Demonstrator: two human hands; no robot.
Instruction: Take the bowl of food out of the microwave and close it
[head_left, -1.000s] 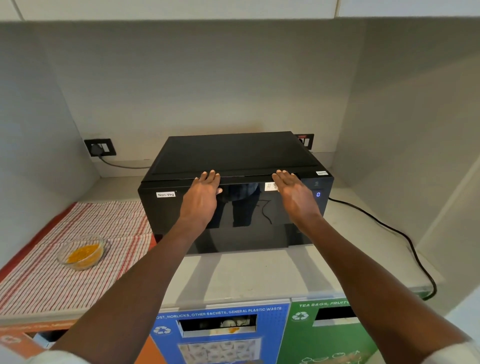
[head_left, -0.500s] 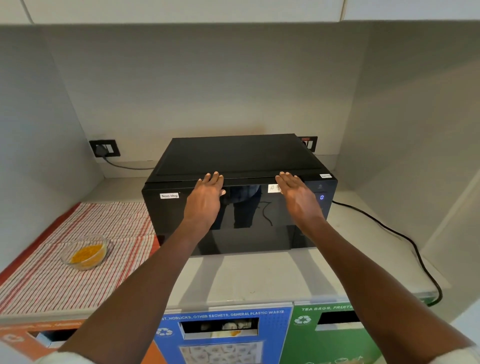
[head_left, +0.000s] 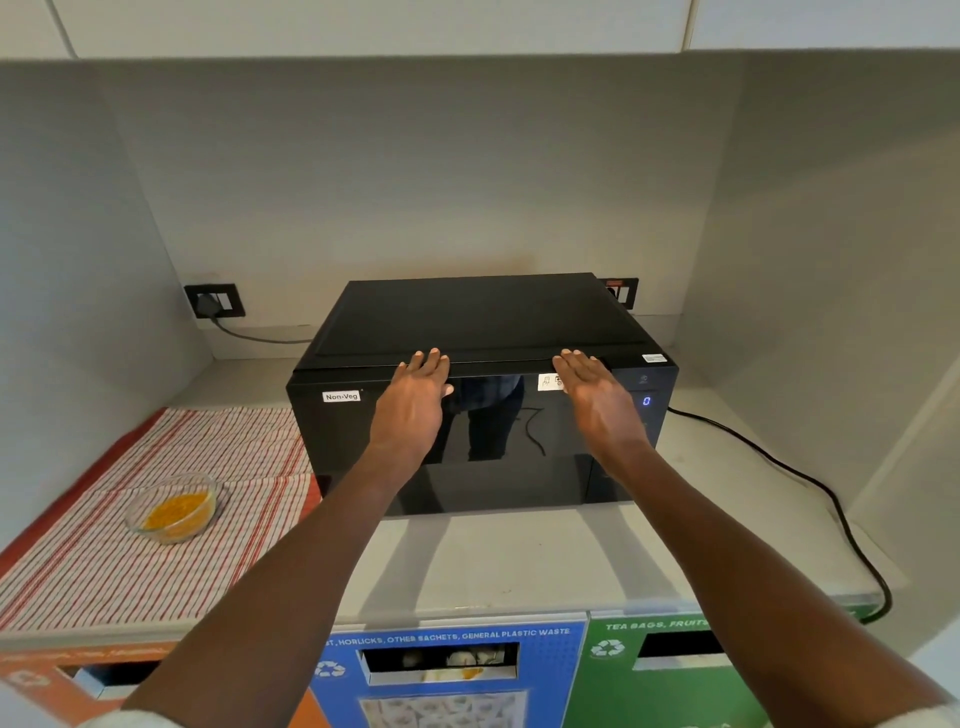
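Note:
A black microwave (head_left: 478, 322) stands on the grey counter with its glossy door (head_left: 498, 478) flush against the body. Flat on the upper part of that door lie my left hand (head_left: 413, 405) and my right hand (head_left: 597, 400), fingertips reaching its top edge, fingers straight and holding nothing. A clear glass bowl (head_left: 174, 506) with yellow food sits to the left on a red-striped cloth (head_left: 104, 566), apart from both hands.
A black power cord (head_left: 810, 483) trails over the counter (head_left: 519, 561) right of the microwave. Wall sockets (head_left: 214, 300) sit behind on both sides. Blue (head_left: 447, 670) and green (head_left: 675, 665) recycling bins front the counter below. Grey walls enclose the niche.
Both hands stay pressed on the door's upper edge. Only the camera view has shifted slightly; the bowl has not moved.

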